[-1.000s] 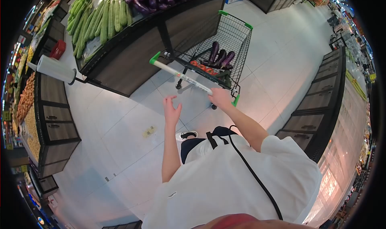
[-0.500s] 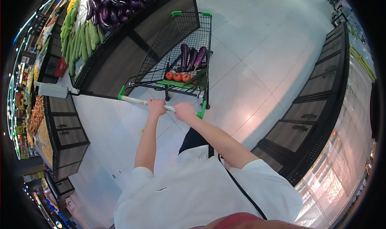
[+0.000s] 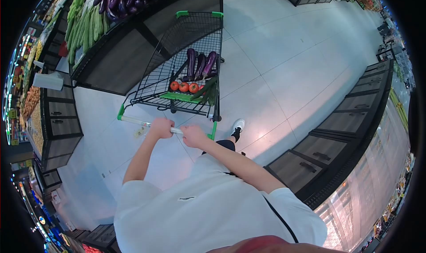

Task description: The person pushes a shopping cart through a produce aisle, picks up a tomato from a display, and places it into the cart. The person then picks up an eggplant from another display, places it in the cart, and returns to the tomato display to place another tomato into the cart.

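- Shopping cart of black wire mesh with green plastic corners (image 3: 171,107) stood right ahead of the person on the pale tiled floor (image 3: 275,93), handle end nearest!
- Left hand (image 3: 162,127) was clamped on the straight white bar handle (image 3: 136,121), and right hand (image 3: 194,136) was clamped on it too, just beside, with a short piece of bar showing between them.
- Both grips sat towards the bar's right half, leaving a bare stretch on the left; a wider hold, one hand each side of the middle, would probably have steered finer.
- Tight on the left! The basket ran close along a curved grey-brown wood-panelled desk (image 3: 122,57), and whether they touched could not be told; good handling called for an even push, front corner watched.
- On board, long glossy purple eggplants (image 3: 210,62) lay side by side, with round red tomatoes (image 3: 183,87) in a row nearer the handle and long dark green vegetables (image 3: 208,93) at the right.
- Those tomatoes looked likeliest to roll, so soft starts and slow turns seemed the way.
- Down low, a white shoe (image 3: 238,124) was near the small black rear wheel (image 3: 216,118): short steps seemed wise!
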{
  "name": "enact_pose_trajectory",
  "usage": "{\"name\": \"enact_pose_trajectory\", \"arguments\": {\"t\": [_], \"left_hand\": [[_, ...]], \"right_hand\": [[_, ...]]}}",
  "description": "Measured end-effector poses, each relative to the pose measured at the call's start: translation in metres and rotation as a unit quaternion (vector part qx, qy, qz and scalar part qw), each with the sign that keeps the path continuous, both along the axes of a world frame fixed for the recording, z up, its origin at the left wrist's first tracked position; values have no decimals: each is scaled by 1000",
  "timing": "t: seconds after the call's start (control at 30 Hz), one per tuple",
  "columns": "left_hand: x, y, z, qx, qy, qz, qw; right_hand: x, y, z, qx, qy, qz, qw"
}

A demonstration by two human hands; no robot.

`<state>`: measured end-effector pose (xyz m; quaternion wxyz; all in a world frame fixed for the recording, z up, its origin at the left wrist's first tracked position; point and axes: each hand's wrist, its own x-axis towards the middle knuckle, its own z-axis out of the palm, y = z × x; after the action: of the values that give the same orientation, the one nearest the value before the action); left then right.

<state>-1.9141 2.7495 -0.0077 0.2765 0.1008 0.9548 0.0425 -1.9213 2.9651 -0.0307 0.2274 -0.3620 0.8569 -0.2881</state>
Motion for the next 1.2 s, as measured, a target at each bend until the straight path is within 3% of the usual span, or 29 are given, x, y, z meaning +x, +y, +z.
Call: {"name": "enact_pose_trajectory", "arguments": {"t": [0.1, 0.17, 0.3, 0.4, 0.63, 0.73, 0.8, 0.93, 1.0, 1.2], "left_hand": [[-3, 29, 9, 17, 17, 76, 997], [-1, 49, 1, 43, 40, 101, 993], [-15, 82, 9, 67, 102, 207, 971], [-38, 105, 23, 71, 103, 245, 961], [-87, 146, 36, 52, 69, 335, 938], [-110, 168, 41, 26, 66, 372, 926], [-126, 174, 43, 10, 63, 395, 917], [-162, 195, 47, -16, 72, 425, 902], [-185, 215, 46, -18, 76, 442, 893], [-244, 241, 42, -21, 78, 517, 852]], "right_hand": [[-32, 45, 3, -53, 1, 33, 998], [-55, 78, 2, 79, -87, 106, 987], [-111, 99, 30, 139, -96, 206, 964], [-148, 112, 45, 53, -86, 164, 981], [-237, 133, 42, -40, -80, 248, 964], [-273, 149, 49, -78, -39, 272, 958], [-296, 152, 57, -145, 95, 238, 956], [-347, 164, 62, -73, 95, 227, 967], [-376, 179, 60, -147, 151, 201, 957], [-457, 167, 37, -200, 92, 237, 946]]}}
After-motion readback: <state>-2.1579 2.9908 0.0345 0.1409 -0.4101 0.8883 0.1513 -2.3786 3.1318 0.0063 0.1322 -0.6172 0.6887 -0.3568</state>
